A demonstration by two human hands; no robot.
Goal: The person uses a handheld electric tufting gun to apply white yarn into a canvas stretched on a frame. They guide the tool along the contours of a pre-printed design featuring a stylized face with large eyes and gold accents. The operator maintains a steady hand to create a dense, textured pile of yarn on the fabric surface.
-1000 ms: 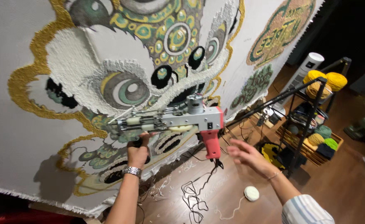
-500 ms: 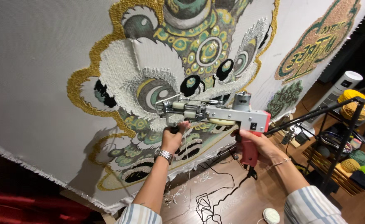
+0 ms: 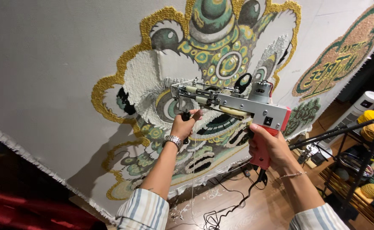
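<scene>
Two hands grasp one tufting gun (image 3: 234, 102): left hand (image 3: 186, 124) clenched on its black front handle beneath the needle end, right hand (image 3: 268, 145) gripping the red rear grip, before one tufted canvas (image 3: 68, 64).

Bright, sharp view (edges bowed by the wide lens), arm shadow on cloth (image 3: 46, 85).

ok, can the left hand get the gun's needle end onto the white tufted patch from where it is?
Probably yes. The left hand grips the front handle under the tufting gun, the right hand holds the red grip, and the needle end sits just off the white patch with nothing between them.
</scene>
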